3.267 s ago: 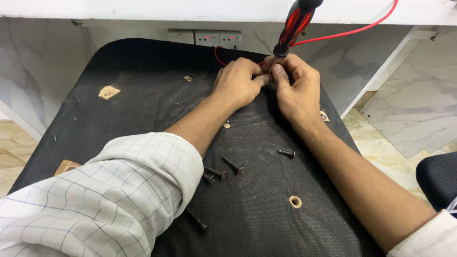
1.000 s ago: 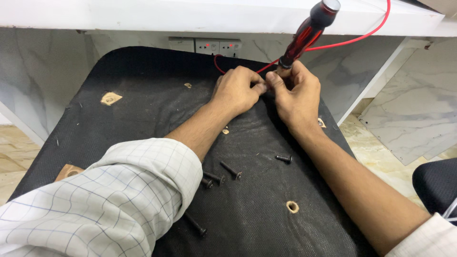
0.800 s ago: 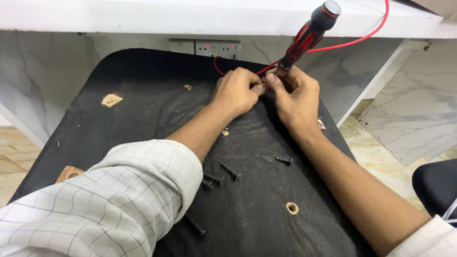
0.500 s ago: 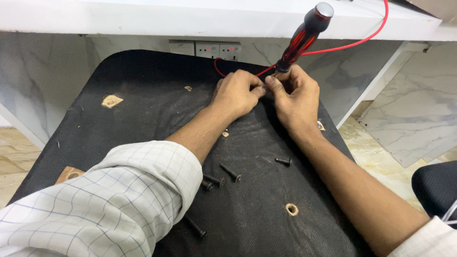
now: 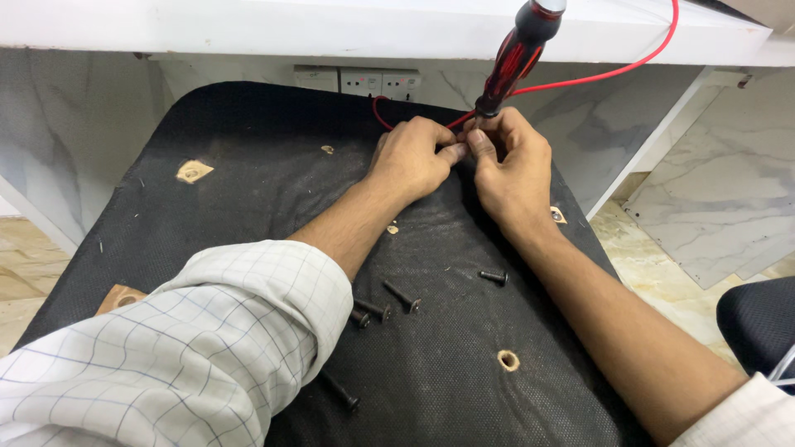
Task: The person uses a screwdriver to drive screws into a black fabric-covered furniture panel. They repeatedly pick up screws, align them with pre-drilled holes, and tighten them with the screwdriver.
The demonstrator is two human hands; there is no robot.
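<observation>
Red-black screwdriver (image 5: 517, 58) stands tilted at the black panel's (image 5: 248, 165) far edge, right hand (image 5: 509, 170) pinching its shaft low, left hand (image 5: 411, 157) closed at the tip. Better upright, pressed straight. Loose bolts (image 5: 402, 295) lie nearer.

Both hands, left hand (image 5: 414, 157) and right hand (image 5: 509, 161), around a red-black screwdriver (image 5: 517, 54).

loose bolts (image 5: 402, 295) – red cable (image 5: 613, 73) overhead

A red-and-black screwdriver (image 5: 517, 54) is stood nearly upright, tip hidden between the pinched fingertips (image 5: 476, 141), handle tilted right above them.
</observation>
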